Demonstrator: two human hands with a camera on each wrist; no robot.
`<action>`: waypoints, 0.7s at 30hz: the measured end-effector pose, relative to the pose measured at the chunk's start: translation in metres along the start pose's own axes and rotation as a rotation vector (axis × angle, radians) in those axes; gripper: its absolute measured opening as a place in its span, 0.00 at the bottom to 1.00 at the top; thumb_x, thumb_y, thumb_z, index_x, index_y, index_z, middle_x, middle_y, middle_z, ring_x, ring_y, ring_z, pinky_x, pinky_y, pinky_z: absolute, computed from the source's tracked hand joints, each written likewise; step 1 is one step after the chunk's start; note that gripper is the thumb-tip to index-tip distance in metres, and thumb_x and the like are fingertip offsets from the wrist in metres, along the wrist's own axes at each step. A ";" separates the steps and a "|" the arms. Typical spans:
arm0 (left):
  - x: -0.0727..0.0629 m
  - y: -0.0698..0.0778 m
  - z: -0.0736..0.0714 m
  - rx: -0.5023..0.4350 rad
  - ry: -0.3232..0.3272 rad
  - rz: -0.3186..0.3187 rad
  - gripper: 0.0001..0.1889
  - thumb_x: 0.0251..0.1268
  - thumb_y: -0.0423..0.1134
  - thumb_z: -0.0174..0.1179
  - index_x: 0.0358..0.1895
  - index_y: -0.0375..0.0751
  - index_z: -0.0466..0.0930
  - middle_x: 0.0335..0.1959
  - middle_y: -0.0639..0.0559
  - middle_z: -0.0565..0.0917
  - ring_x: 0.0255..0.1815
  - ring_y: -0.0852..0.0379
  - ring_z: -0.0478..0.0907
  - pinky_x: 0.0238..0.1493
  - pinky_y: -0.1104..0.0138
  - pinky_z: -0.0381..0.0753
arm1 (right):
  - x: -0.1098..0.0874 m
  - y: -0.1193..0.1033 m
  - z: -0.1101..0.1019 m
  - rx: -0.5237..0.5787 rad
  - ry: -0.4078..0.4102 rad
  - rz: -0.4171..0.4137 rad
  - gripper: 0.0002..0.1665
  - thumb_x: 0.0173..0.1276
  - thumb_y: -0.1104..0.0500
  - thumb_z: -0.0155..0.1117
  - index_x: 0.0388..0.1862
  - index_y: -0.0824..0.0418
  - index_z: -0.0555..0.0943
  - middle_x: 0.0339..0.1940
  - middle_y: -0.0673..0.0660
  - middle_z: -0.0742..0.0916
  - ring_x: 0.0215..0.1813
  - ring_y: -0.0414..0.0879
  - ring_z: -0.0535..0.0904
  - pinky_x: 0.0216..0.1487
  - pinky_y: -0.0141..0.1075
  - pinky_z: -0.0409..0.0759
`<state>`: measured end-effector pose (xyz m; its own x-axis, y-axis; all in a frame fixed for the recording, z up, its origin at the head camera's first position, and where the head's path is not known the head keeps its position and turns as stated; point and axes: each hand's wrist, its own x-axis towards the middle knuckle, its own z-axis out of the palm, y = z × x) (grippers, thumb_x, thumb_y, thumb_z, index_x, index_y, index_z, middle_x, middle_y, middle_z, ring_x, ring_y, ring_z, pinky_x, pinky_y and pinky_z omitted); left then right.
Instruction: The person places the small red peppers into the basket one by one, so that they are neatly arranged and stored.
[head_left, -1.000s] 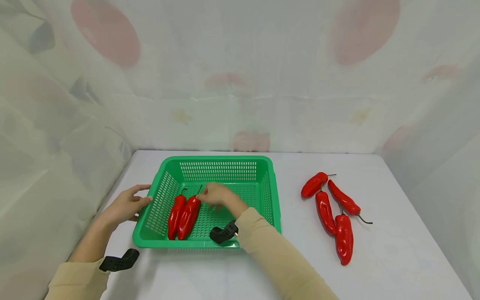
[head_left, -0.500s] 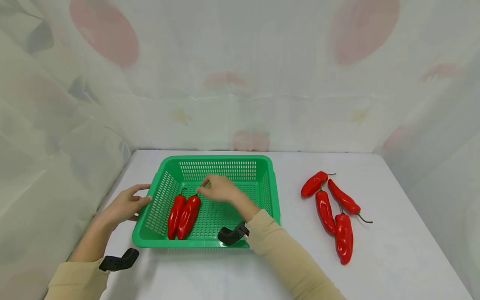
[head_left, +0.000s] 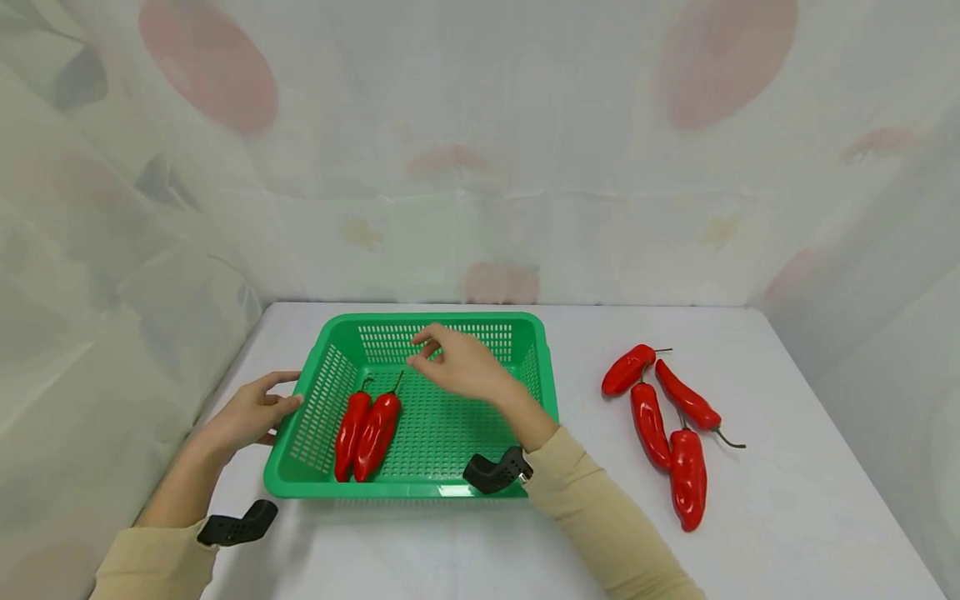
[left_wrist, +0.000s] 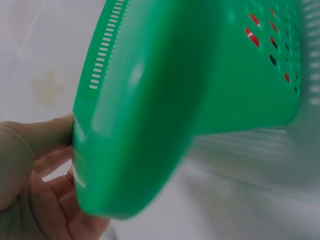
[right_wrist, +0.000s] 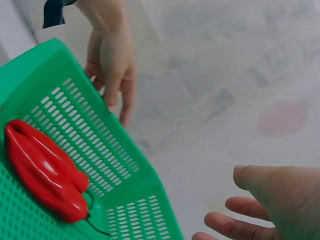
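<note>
My left hand (head_left: 251, 412) holds the left rim of a green plastic basket (head_left: 497, 492) from outside. In the left wrist view the thumb (left_wrist: 55, 132) touches the rim's edge, and the other fingers bend partly behind it. Two glossy red chili peppers lie side by side at the basket's left: a slimmer pepper (head_left: 352, 433) and a fuller pepper (head_left: 378, 437), stems toward the back. Above the basket floor, right of the stems, hovers my right hand (head_left: 465, 364), its thumb and fingers apart with nothing between them. The right wrist view shows those spread fingers (right_wrist: 235, 225) too.
Several more red peppers lie on the white table (head_left: 585, 533) right of the basket: one short pepper (head_left: 628, 369), one slim pepper (head_left: 686, 396) and others below. Patterned whitish sheeting (head_left: 600, 167) hangs behind and along both sides.
My right hand has let go of the fuller pepper's stem and moved up, back and to the right, fingers parting. That pepper stays beside the other. My left hand has not moved.
</note>
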<state>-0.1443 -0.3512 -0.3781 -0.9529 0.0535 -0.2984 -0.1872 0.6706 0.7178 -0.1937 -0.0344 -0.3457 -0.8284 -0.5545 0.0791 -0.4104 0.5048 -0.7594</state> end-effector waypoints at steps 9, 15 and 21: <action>-0.001 -0.001 -0.001 -0.004 -0.001 -0.003 0.33 0.70 0.43 0.49 0.70 0.31 0.47 0.42 0.33 0.79 0.31 0.52 0.82 0.31 0.57 0.83 | -0.014 0.010 -0.017 0.033 0.126 -0.042 0.20 0.68 0.50 0.55 0.56 0.54 0.73 0.46 0.47 0.82 0.46 0.40 0.79 0.45 0.33 0.76; -0.001 -0.002 -0.003 0.005 -0.001 -0.003 0.32 0.70 0.44 0.50 0.69 0.32 0.48 0.43 0.32 0.79 0.32 0.51 0.82 0.31 0.56 0.83 | -0.026 0.021 -0.022 0.069 0.232 -0.068 0.19 0.66 0.52 0.59 0.55 0.52 0.74 0.47 0.46 0.82 0.45 0.39 0.80 0.42 0.32 0.78; -0.001 -0.004 -0.004 0.013 -0.007 -0.003 0.33 0.69 0.45 0.50 0.69 0.31 0.48 0.43 0.32 0.79 0.32 0.51 0.81 0.31 0.56 0.83 | -0.041 0.033 -0.026 0.123 0.314 -0.095 0.18 0.66 0.54 0.60 0.54 0.54 0.74 0.47 0.49 0.81 0.45 0.41 0.79 0.44 0.32 0.78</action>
<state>-0.1432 -0.3571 -0.3780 -0.9507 0.0568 -0.3048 -0.1867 0.6799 0.7091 -0.1835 0.0221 -0.3572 -0.8734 -0.3549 0.3336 -0.4582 0.3666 -0.8097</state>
